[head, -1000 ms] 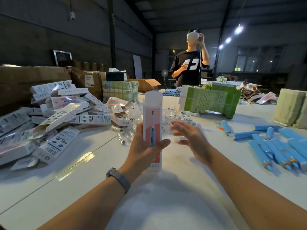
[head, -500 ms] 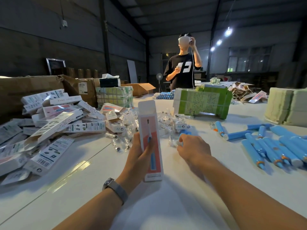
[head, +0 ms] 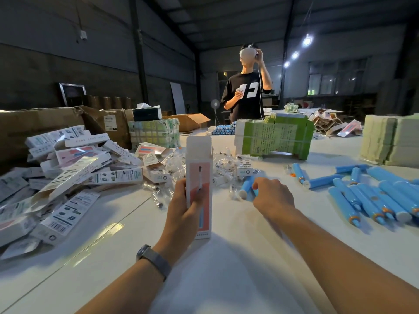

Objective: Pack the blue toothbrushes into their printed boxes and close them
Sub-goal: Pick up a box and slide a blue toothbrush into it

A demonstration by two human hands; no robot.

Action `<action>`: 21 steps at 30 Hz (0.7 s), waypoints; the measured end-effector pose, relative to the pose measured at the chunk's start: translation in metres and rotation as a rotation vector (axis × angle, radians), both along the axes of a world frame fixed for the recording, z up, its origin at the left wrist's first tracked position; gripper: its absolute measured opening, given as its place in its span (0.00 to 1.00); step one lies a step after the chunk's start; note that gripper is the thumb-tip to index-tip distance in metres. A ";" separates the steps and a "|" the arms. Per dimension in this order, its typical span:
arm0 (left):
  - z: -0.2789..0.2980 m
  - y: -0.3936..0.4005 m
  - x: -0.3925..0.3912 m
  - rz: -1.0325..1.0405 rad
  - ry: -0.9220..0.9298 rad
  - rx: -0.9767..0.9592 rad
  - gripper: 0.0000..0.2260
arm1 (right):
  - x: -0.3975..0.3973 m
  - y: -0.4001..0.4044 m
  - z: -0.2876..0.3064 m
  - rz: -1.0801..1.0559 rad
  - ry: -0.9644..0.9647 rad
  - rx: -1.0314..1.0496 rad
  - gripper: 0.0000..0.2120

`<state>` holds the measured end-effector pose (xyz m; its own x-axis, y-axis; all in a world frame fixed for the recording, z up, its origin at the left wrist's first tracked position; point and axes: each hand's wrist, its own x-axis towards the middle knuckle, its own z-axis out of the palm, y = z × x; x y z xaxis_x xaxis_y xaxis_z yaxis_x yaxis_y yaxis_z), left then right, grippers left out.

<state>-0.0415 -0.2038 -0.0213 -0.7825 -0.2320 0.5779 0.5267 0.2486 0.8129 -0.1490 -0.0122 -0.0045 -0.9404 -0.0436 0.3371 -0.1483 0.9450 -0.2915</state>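
White table [head: 226, 279]: left hand [head: 181, 207] grip holds upright box [head: 199, 177]; right hand [head: 272, 196] grip pinches blue toothbrush [head: 246, 185] beside it.

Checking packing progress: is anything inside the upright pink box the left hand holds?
Cannot tell. The pink box stands upright in the left hand with its top flap open, but its walls hide the interior. The right hand grips a blue toothbrush outside it.

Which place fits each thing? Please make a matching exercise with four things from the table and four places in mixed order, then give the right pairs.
Things:
1. pink printed box
2. blue toothbrush handle
3. heap of packed boxes
4. green bundle

Places:
A. far side of the table, right of centre
B. upright in the left hand
C. left part of the table
D. in the right hand's grip

Pairs: 1-B, 2-D, 3-C, 4-A
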 end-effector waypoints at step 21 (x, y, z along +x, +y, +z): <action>-0.007 0.005 -0.007 0.026 0.028 -0.082 0.04 | 0.042 -0.019 0.082 0.528 0.302 -1.225 0.33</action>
